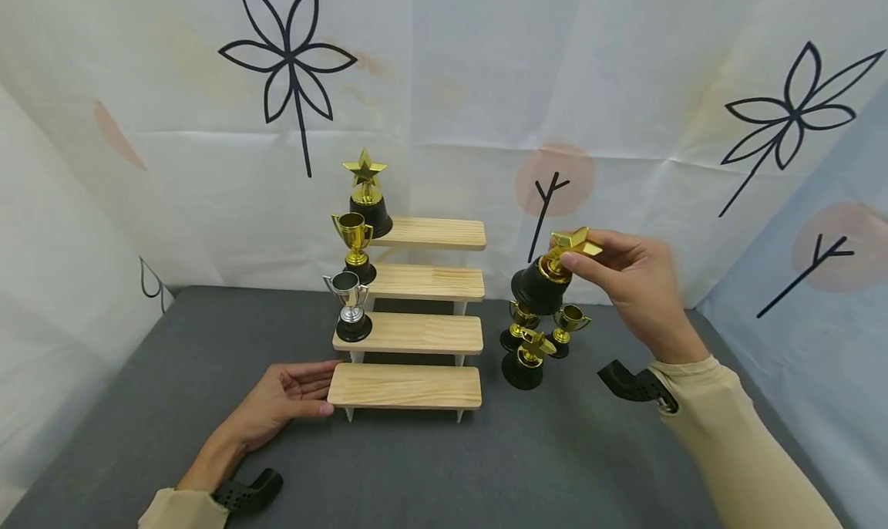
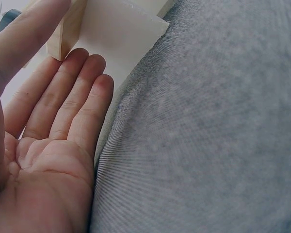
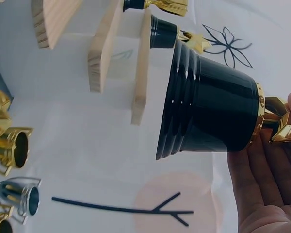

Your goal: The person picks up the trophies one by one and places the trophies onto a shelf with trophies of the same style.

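Gold star trophy (image 1: 555, 271), ribbed black base, pinched by right hand (image 1: 634, 286)

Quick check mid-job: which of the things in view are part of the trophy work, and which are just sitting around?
In play:
- star trophy, held up by the right hand
- wooden step shelf, left hand against its bottom step
- three trophies on the shelf
- three trophies on the mat

Just there:
- grey mat
- flower-print backdrop
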Demonstrator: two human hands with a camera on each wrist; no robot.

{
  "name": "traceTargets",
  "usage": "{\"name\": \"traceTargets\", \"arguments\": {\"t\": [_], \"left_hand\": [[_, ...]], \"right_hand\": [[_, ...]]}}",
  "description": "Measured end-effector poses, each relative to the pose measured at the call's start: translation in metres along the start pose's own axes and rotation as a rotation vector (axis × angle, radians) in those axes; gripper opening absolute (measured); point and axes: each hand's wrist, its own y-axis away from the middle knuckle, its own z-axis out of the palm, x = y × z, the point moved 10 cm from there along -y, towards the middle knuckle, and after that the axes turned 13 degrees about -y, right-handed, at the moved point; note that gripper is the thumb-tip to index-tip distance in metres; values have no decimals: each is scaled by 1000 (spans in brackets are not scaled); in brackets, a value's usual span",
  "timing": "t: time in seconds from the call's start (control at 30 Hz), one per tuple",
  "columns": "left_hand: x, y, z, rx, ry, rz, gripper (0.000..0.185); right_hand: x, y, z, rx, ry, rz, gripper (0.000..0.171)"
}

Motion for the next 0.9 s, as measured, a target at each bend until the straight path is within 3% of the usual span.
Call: {"name": "traceTargets", "arguments": {"t": [0.3, 0.57, 0.9], "left_hand": [[-1, 0, 0, -2, -7, -6, 71], [-1, 0, 0, 0, 2, -2, 71], [-1, 0, -1, 6, -7, -6, 72]], "right_hand": [[3, -26, 25, -48, -54, 2, 30], [5, -46, 41, -53, 26, 17, 34], [13, -70, 60, -99, -19, 3, 31]]}}
